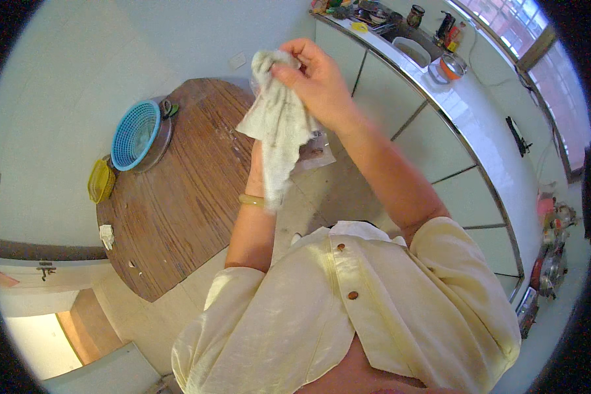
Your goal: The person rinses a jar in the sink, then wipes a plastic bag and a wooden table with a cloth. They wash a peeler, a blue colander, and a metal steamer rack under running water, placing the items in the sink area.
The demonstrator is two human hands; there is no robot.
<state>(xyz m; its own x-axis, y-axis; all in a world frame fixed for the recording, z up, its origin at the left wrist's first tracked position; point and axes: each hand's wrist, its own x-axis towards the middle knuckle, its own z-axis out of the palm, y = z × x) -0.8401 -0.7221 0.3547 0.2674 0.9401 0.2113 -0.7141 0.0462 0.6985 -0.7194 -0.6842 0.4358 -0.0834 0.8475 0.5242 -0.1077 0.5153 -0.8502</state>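
Observation:
My right hand [320, 81] pinches a crumpled white cloth [280, 111] at its upper end, between thumb and fingers. The cloth hangs down in a long point over my left wrist. My left hand [256, 157] is mostly hidden behind the cloth; only the wrist side shows, with a pale bangle [252, 200] on the forearm. What the left fingers hold cannot be seen. A clear edge shows beside the cloth's upper left. Behind the cloth, to its lower right, part of a clear plastic packet [320, 151] shows; I cannot tell what supports it.
On my left stands a brown wooden table [192, 197] with a blue plastic colander [137, 135], a yellow basket [101, 182] and a crumpled white tissue [107, 237]. Along the right runs a white counter [477, 128] with a sink basin [411, 50] and an orange bowl [452, 67].

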